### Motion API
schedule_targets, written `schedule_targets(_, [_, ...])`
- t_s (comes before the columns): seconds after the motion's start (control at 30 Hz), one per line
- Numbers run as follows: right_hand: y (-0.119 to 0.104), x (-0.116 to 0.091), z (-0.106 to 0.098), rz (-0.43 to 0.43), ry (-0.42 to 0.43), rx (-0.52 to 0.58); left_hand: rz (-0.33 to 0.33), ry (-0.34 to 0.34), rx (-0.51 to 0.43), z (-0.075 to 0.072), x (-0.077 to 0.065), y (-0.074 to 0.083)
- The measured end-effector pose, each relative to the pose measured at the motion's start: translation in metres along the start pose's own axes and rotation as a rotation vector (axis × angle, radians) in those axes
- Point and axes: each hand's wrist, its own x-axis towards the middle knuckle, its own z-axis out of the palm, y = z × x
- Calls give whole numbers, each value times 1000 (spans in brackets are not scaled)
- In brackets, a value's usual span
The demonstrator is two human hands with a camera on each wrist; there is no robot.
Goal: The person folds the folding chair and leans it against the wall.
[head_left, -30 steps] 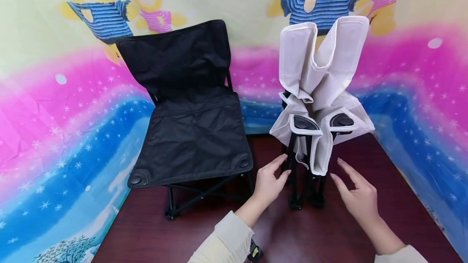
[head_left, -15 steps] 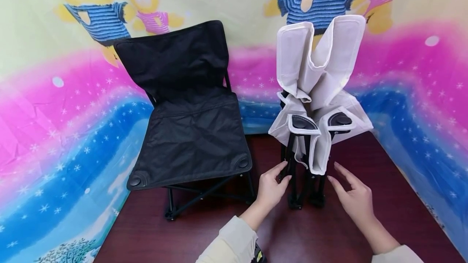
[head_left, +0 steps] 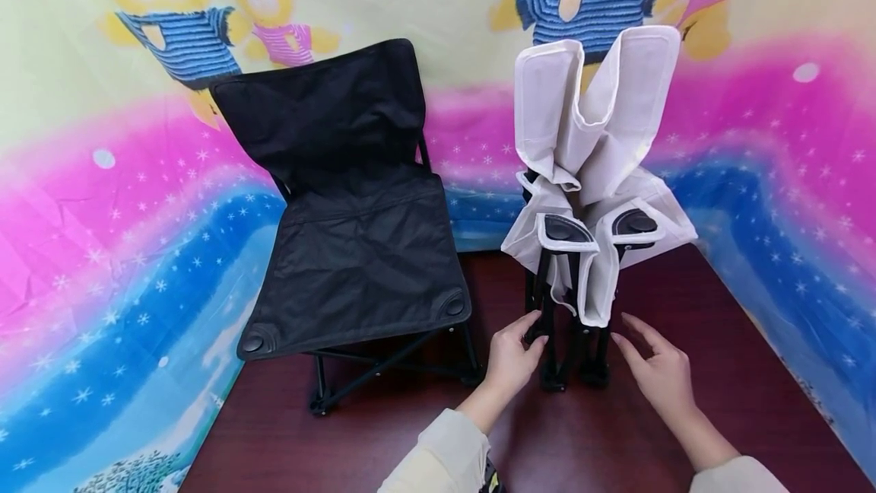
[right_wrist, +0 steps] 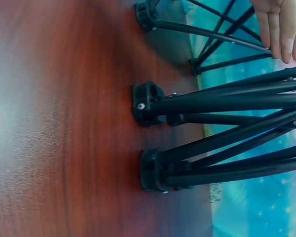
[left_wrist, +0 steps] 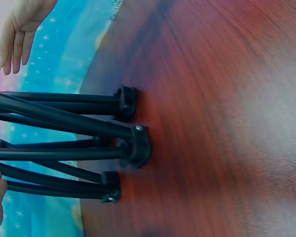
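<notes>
Hands (head_left: 513, 362) (head_left: 658, 373) flank the folded white chair (head_left: 609, 170), beside its legs (left_wrist: 64, 154).

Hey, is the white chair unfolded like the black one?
No, the white chair stands with its fabric creased and legs bunched together, while the black chair has its seat spread out.

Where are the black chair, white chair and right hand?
Black chair (head_left: 359, 249), head view, on the seat.
White chair (head_left: 607, 253), head view, on its folded seat.
Right hand (head_left: 665, 375), head view, on its back.
</notes>
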Motion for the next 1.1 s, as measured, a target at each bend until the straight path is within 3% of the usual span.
schedule_targets(0.43, [-3, -3, 4, 130, -3, -117, -135, -21, 3, 18, -4, -13])
schedule_targets(0.73, [-8, -2, 9, 205, -78, -165, -239, -5, -3, 32, -7, -22])
schedule_targets(0.8, [-26, 4, 2, 209, -122, -132, -244, 6, 7, 34, -8, -23])
schedule_targets(1.0, [-116, 30, -23, 246, -229, -106, -280, 38, -26, 43, -6, -22])
schedule_targets(1.1, [-130, 38, -23, 297, -277, -115, -297, 42, -55, 47, -3, -22])
